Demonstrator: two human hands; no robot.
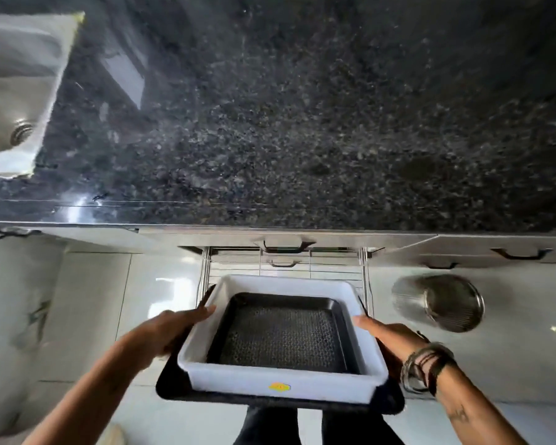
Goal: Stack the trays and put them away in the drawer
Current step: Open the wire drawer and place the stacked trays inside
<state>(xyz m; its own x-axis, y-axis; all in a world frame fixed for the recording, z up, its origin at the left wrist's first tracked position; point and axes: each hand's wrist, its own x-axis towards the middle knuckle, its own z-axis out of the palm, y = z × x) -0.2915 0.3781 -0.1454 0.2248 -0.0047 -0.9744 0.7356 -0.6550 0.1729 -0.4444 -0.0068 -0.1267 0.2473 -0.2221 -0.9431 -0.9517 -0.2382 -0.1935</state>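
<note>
I hold a stack of trays in front of me, below the counter edge. A white deep tray (283,385) with a yellow sticker sits on a larger black tray (170,388); a smaller black tray (280,335) with a textured bottom lies inside the white one. My left hand (170,332) grips the stack's left side and my right hand (389,335) grips its right side. Just beyond the stack, a wire-basket drawer (365,277) stands pulled out from the cabinet.
A dark speckled granite counter (302,123) fills the upper view, with a steel sink (16,91) at the left. Closed drawers with dark handles (520,253) flank the open one. A steel bin (443,303) stands on the tiled floor at the right.
</note>
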